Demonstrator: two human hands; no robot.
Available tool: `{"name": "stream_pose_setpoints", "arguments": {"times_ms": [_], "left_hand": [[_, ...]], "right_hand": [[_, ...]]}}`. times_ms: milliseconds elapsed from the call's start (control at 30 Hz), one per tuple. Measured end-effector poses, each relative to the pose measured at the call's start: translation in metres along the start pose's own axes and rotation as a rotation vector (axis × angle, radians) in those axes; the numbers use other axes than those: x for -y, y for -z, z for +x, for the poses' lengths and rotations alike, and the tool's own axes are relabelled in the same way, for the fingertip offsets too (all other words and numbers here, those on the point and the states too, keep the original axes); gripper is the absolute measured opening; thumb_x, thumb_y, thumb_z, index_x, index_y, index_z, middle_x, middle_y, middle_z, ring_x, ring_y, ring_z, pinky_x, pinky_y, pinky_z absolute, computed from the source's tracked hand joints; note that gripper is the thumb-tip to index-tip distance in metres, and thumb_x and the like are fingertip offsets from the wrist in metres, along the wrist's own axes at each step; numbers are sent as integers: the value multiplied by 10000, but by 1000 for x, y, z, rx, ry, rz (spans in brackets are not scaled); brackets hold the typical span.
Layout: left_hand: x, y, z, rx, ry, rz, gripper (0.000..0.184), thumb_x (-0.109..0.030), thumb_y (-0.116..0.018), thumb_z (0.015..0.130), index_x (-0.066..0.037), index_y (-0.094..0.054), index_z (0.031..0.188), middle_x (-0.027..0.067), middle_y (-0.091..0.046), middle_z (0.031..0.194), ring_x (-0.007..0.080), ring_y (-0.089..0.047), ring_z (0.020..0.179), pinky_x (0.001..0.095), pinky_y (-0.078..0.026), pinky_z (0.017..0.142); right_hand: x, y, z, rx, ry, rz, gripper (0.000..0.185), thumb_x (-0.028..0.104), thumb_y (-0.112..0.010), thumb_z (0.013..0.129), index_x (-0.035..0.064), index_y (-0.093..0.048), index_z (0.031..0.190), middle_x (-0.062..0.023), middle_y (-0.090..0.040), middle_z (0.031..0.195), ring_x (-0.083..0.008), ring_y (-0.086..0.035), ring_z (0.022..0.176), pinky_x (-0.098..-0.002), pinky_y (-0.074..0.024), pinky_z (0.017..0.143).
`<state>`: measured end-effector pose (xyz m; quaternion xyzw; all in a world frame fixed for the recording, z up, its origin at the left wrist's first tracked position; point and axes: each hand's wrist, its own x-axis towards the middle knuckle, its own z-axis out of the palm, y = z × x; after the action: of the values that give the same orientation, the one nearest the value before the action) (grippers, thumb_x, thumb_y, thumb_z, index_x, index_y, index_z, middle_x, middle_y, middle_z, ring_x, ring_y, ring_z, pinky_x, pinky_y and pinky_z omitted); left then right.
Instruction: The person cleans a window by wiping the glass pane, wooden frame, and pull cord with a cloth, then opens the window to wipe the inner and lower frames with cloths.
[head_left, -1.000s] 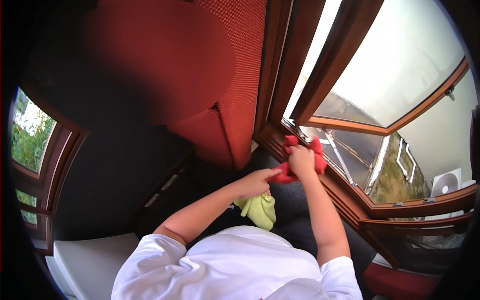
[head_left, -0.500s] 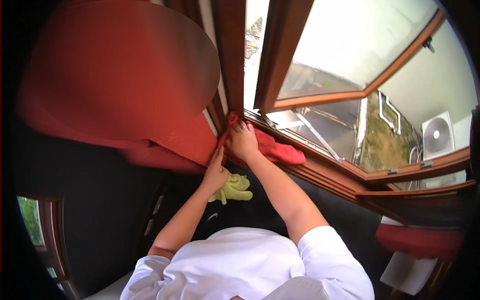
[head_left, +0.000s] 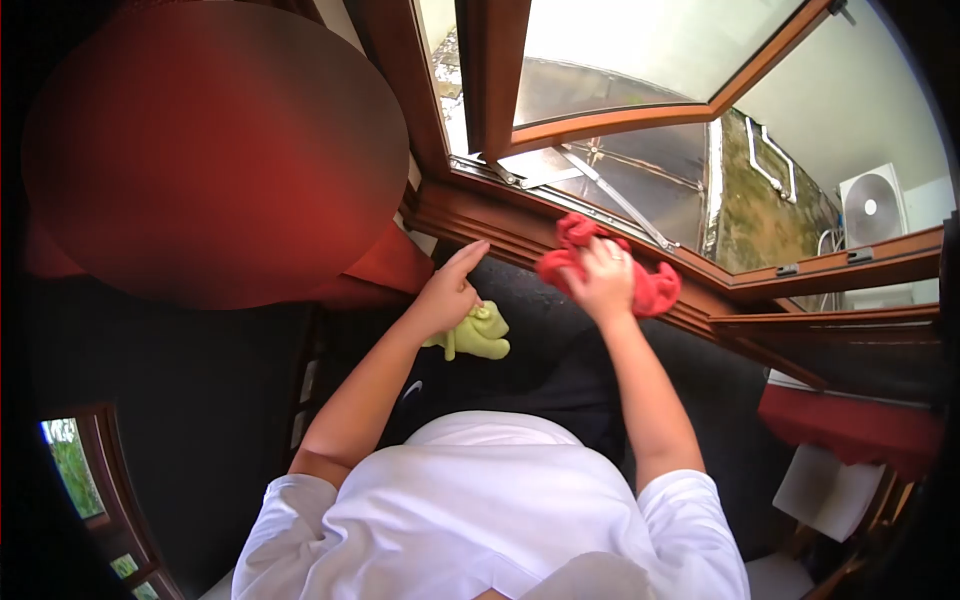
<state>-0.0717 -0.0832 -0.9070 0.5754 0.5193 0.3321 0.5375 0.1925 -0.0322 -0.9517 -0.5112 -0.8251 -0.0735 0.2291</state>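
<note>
My right hand [head_left: 604,284] grips a crumpled red cloth [head_left: 655,290] over the brown wooden window sill [head_left: 510,225], at the sill's inner edge. A ring shows on one of its fingers. Farther left, my left hand [head_left: 446,296] has its upper fingers stretched forward, while the lower ones are curled on a yellow-green cloth [head_left: 482,334] that hangs beneath it. The left fingertips are close to the sill's inner edge; I cannot tell whether they touch it.
A brown-framed window sash [head_left: 610,130] stands swung outward on a metal stay arm [head_left: 622,200]. Red fabric [head_left: 395,265] is at the left, partly blurred. Outside is an air-conditioner unit [head_left: 870,205]. A white chair [head_left: 828,490] stands by a red-covered table [head_left: 850,425] at the lower right.
My right hand has moved right along the sill from the frame's left corner, taking the red cloth with it. My left hand has come away from the corner, still with the yellow-green cloth.
</note>
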Motion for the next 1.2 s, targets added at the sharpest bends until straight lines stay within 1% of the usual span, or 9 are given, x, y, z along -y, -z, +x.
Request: {"name": "stream_pose_setpoints", "arguments": {"times_ms": [200, 400, 467, 633, 800, 867, 933, 1100, 1200], "left_hand": [[-3, 4, 1, 26, -10, -5, 649, 105, -352, 724, -30, -380, 1358, 100, -281, 1450, 139, -584, 784, 252, -500, 723], [-6, 8, 3, -17, 40, -78, 656, 104, -358, 724, -50, -386, 1361, 79, -274, 1455, 153, -589, 768, 255, -496, 718], [-7, 8, 6, -29, 29, -98, 640, 108, -353, 731, -29, -382, 1356, 85, -287, 1444, 167, -600, 751, 257, -492, 712], [-1, 7, 4, -19, 5, -82, 645, 124, -349, 719, 0, -374, 1351, 96, -281, 1442, 183, -609, 774, 264, -498, 708], [-6, 0, 11, 12, -20, 8, 664, 132, -363, 710, -14, -371, 1358, 105, -264, 1447, 189, -615, 787, 272, -502, 707], [-10, -3, 12, 24, -44, 33, 664, 128, -368, 716, -24, -368, 1363, 105, -256, 1450, 190, -617, 781, 275, -501, 704], [-28, -6, 11, 75, 19, 9, 698, 121, -373, 723, -63, -330, 1394, 107, -222, 1460, 164, -601, 781, 262, -501, 706], [-32, -10, 27, 63, 40, 47, 703, 134, -364, 715, -48, -320, 1393, 106, -216, 1463, 170, -603, 763, 275, -512, 712], [-36, -16, 38, 67, 37, 92, 688, 134, -367, 721, -33, -319, 1387, 113, -210, 1468, 187, -614, 767, 280, -508, 721]], "right_hand": [[-97, 52, -55, -60, -184, 115, 193, 147, -628, 798, -11, -614, 908, -156, -606, 950, -358, -540, 906, -420, -438, 809], [-101, 47, -88, -84, -385, -278, 258, 279, -596, 813, 27, -622, 861, -136, -599, 946, -312, -542, 943, -435, -398, 835], [-74, 38, -62, -58, -496, -322, 243, 304, -571, 819, 69, -612, 773, -99, -591, 813, -285, -535, 863, -444, -386, 748], [26, -5, 13, -131, -147, -74, 132, 192, -570, 727, 96, -569, 636, -86, -524, 647, -266, -536, 694, -418, -380, 595], [88, -58, 66, -121, 17, 152, 104, 177, -561, 731, 98, -599, 786, -69, -570, 889, -249, -525, 920, -391, -386, 803], [77, -51, 71, 22, 16, 325, 122, 166, -580, 717, 94, -628, 803, -88, -594, 858, -280, -563, 868, -415, -435, 742], [57, -27, 61, -67, -21, 566, 220, 105, -619, 686, 76, -653, 902, -111, -623, 877, -329, -587, 832, -431, -465, 730], [-31, 62, -5, -275, -473, 392, 242, 124, -619, 801, 25, -620, 1022, -180, -599, 1012, -349, -550, 951, -428, -439, 844], [-86, 89, -29, -207, -637, -53, 302, 160, -589, 826, 0, -594, 1082, -186, -573, 1073, -373, -510, 1007, -442, -416, 865]]}}
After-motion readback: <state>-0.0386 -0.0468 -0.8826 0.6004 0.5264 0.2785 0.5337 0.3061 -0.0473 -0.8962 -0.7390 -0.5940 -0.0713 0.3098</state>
